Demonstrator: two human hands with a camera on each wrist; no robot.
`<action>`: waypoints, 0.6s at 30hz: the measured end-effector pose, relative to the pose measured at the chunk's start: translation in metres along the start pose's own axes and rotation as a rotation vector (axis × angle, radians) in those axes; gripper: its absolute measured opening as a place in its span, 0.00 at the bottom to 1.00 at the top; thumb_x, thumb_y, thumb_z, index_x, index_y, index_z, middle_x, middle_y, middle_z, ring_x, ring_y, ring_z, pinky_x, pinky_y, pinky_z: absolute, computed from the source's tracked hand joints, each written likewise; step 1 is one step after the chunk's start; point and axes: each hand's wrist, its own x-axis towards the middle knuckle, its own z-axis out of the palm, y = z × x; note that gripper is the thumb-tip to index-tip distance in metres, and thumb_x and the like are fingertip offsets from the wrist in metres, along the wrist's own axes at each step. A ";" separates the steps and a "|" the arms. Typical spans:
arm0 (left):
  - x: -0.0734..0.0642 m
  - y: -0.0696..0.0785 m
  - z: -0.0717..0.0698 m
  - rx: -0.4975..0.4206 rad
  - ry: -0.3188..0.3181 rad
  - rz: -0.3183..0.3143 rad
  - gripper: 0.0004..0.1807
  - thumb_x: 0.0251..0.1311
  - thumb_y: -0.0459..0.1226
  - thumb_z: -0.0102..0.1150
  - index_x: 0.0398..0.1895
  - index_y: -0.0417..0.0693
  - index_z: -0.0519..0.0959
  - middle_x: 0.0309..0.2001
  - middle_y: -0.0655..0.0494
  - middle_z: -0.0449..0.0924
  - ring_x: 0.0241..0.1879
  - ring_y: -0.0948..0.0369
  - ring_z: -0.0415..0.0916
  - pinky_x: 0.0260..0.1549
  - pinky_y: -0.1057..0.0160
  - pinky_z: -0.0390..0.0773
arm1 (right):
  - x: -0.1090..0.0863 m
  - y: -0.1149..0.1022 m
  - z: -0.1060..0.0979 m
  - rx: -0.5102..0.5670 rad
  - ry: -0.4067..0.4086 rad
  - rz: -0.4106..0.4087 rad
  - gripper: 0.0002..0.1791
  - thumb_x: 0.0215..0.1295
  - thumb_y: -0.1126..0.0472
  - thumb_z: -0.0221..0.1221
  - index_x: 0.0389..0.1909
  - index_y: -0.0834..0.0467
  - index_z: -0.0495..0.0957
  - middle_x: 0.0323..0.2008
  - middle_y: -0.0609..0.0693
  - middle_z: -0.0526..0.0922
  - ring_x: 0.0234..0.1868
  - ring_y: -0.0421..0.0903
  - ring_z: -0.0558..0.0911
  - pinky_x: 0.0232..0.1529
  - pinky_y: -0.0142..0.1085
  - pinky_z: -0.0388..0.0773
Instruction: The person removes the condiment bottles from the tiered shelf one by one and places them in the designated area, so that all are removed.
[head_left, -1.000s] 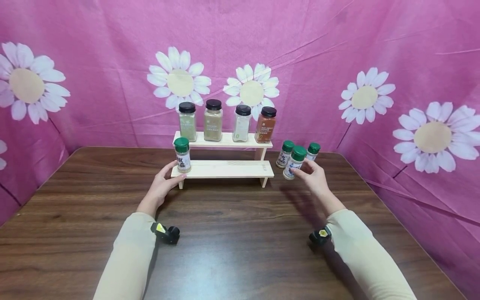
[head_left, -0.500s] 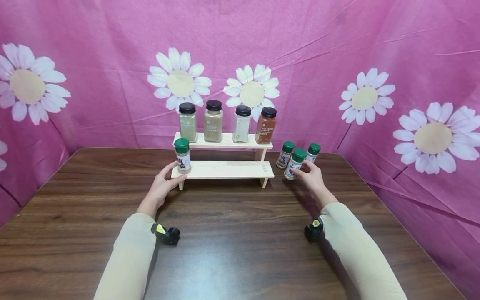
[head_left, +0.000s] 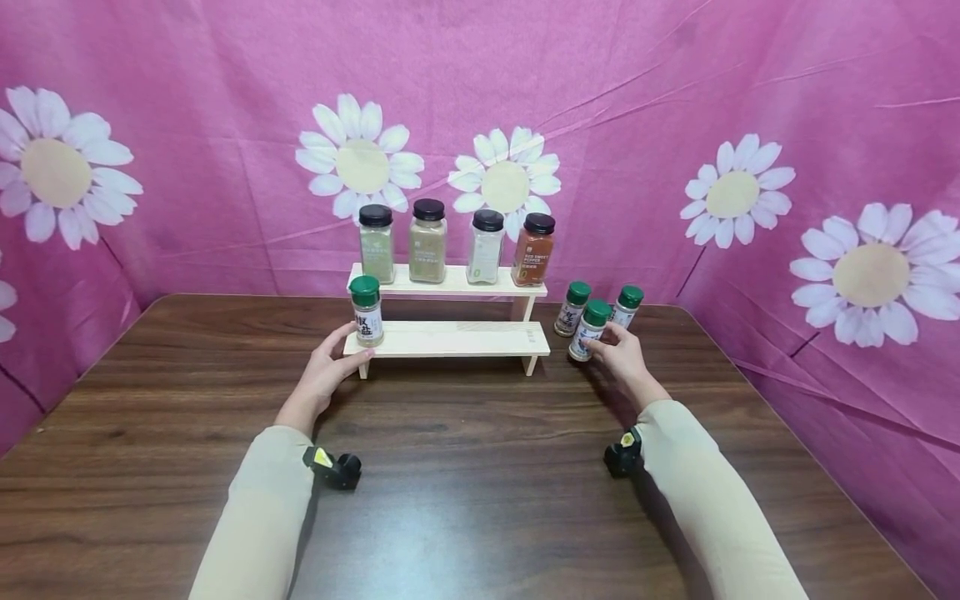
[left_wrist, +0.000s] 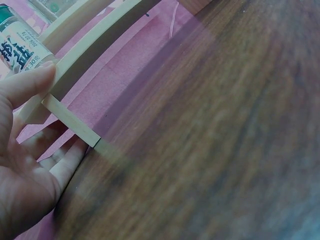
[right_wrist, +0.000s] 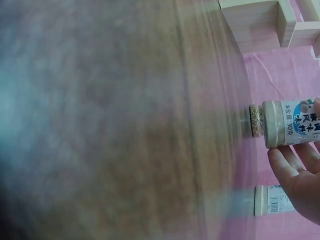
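Note:
My left hand (head_left: 322, 373) grips the left end of a two-step wooden rack (head_left: 457, 340). In the left wrist view its thumb (left_wrist: 31, 82) lies on the lower step's edge, other fingers behind the leg. Beside that thumb a green-capped spice jar (head_left: 368, 323) stands upright on the lower step. To the right of the rack, my right hand (head_left: 624, 357) holds another green-capped spice jar (head_left: 584, 342), slightly tilted, its base close over the table. In the right wrist view this jar (right_wrist: 280, 125) shows a blue-and-white label, with fingers under its side.
Two more green-capped jars stand behind the held one, one at left (head_left: 570, 317) and one at right (head_left: 626, 308), partly hidden. Several black-capped jars, including a red pepper one (head_left: 533, 254), line the upper step. A pink flowered cloth (head_left: 600, 125) hangs behind the wooden table (head_left: 450, 483).
My right wrist and forearm have shifted left and slightly forward, while the held jar has moved only a little. The left hand and the rack stay put.

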 end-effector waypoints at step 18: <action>0.000 0.000 -0.001 0.016 -0.007 -0.004 0.37 0.51 0.35 0.58 0.64 0.43 0.52 0.63 0.43 0.47 0.60 0.53 0.44 0.55 0.56 0.52 | 0.001 0.007 -0.003 -0.022 -0.019 0.060 0.23 0.55 0.71 0.54 0.52 0.71 0.62 0.45 0.62 0.69 0.39 0.42 0.70 0.39 0.31 0.69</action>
